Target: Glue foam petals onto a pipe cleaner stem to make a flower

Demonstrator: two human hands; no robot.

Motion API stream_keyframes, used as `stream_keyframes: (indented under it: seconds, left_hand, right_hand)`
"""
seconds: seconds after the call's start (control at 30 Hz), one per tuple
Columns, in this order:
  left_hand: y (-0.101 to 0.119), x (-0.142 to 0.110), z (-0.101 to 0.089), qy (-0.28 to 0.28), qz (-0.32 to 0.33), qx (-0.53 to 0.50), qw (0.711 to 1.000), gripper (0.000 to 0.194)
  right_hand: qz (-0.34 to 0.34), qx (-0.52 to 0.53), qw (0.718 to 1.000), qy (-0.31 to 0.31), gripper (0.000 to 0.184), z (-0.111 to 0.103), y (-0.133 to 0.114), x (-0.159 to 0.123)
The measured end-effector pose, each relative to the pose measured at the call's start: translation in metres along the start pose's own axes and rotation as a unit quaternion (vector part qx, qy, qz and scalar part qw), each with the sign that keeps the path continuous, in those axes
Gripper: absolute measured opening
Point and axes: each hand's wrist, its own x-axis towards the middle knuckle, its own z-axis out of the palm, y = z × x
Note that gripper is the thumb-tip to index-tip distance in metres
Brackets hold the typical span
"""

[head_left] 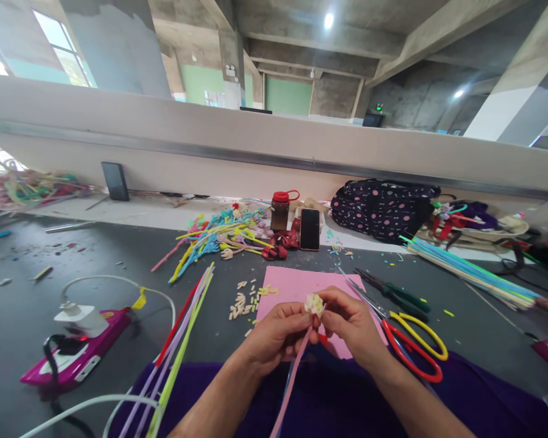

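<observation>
Between my two hands, above a pink sheet [301, 280], is a small cream and pale-yellow flower head [314, 303] made of short pieces. My left hand [281, 328] pinches it from the left, fingers curled beneath. From the right, my right hand [349, 319] closes thumb and forefinger on its edge. Pink and bluish pipe cleaners [295, 383] hang down from under the flower head, past my left fingers. A bit of red shows below my right thumb; I cannot make out what it is. Short cream cut pieces [241, 304] and yellow ones [268, 291] lie left of my hands.
Scissors [404, 340] with red and yellow handles and dark green pliers [395, 292] lie at right. Long pipe cleaners [187, 328] and a magenta power strip [86, 350] are at left. Behind stand a bottle [280, 213], a phone [309, 230] and a patterned bag [383, 210].
</observation>
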Motion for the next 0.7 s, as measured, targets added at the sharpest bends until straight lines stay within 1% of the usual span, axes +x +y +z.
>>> stream_keyframes:
  seconds: [0.17, 0.27, 0.4, 0.5, 0.6, 0.7]
  left_hand:
    - [-0.0010, 0.0000, -0.0013, 0.012, -0.009, 0.006, 1.000, 0.021]
    - [-0.0010, -0.0002, -0.0030, 0.020, 0.001, 0.009, 1.000, 0.021]
    - [-0.0003, -0.0008, -0.0051, 0.015, -0.004, 0.011, 1.000, 0.023]
    - [-0.0005, -0.0009, -0.0047, -0.008, -0.022, 0.023, 0.999, 0.025]
    - [-0.0013, -0.0006, -0.0028, -0.032, -0.023, 0.046, 0.998, 0.027]
    - [-0.0019, -0.0002, -0.0013, -0.026, -0.021, 0.060, 0.998, 0.026]
  right_hand:
    - [0.004, -0.009, 1.000, -0.003, 0.022, 0.0007, -0.0018, 0.0000]
    - [0.001, -0.023, 1.000, -0.006, 0.023, -0.0014, -0.0016, -0.0007]
    - [-0.021, -0.028, 0.999, -0.029, 0.036, -0.0060, -0.0024, -0.0008]
    - [-0.024, -0.016, 0.998, -0.052, 0.043, -0.0076, -0.0045, -0.0005]
    - [-0.023, -0.015, 0.997, -0.067, 0.040, -0.0072, -0.0069, 0.0001]
    - [-0.021, -0.025, 0.997, -0.069, 0.036, -0.0067, -0.0083, 0.0005]
